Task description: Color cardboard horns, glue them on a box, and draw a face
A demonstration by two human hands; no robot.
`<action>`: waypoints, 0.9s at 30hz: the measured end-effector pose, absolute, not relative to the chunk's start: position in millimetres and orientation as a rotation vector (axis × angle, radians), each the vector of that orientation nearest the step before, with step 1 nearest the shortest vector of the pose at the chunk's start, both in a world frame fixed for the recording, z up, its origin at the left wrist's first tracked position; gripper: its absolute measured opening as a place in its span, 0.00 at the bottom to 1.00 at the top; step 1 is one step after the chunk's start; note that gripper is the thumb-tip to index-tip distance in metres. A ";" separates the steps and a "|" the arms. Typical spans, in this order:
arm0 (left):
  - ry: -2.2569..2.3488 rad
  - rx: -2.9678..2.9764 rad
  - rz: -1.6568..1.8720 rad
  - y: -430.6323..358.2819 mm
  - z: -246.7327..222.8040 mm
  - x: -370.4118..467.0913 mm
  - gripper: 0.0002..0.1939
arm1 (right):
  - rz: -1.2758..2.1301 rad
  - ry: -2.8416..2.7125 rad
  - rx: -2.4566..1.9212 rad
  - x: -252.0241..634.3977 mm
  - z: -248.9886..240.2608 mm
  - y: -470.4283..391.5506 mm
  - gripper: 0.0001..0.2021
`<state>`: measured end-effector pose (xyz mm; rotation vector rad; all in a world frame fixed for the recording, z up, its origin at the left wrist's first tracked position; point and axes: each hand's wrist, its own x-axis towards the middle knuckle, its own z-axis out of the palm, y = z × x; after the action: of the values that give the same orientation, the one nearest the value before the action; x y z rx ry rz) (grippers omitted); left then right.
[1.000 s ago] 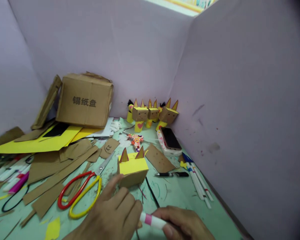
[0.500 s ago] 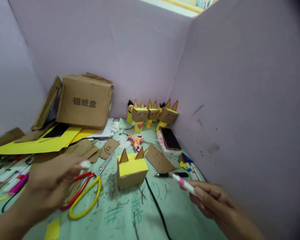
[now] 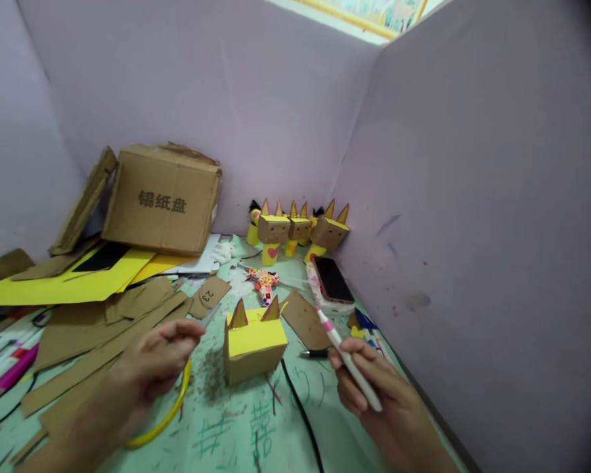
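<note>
Right hand (image 3: 387,394): we find fingers pinching a white felt-tip marker (image 3: 355,373), tip pointing away and leftward | Left hand (image 3: 152,368): fingers curled; we cannot tell whether anything is held | Yellow-topped cardboard box (image 3: 253,364): stands on green tabletop (image 3: 342,424), between both hands, left of marker; left fingertips appear nearer, apart from it

Blurred left hand (image 3: 160,360) partly hides scissors (image 3: 184,387); right hand (image 3: 369,381), black pen (image 3: 314,353).

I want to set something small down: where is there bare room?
The green surface lies bare between the black cable and right hand; left of the cable, thin scraps litter it. Cardboard strips and markers crowd the left.
</note>
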<state>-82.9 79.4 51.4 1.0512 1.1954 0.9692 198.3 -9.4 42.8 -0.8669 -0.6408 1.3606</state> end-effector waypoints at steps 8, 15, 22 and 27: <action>1.327 1.877 0.577 73.1 27.3 -43.7 0.53 | 1.094 -0.932 -0.503 212.1 72.5 12.1 0.23; 1.417 2.063 0.582 77.9 45.8 -28.5 0.35 | 0.674 -1.040 -0.737 201.4 69.3 42.8 0.11; 1.587 2.419 0.490 60.1 48.5 -41.3 0.31 | 0.227 -1.126 -1.051 199.5 15.9 41.6 0.08; 1.578 2.466 0.444 57.5 45.3 -43.9 0.32 | 0.098 -1.220 -1.116 193.6 11.8 39.8 0.06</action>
<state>-43.9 57.5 45.3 2.4662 1.5784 0.4440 193.6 39.8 11.8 -1.1155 -1.2202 0.0981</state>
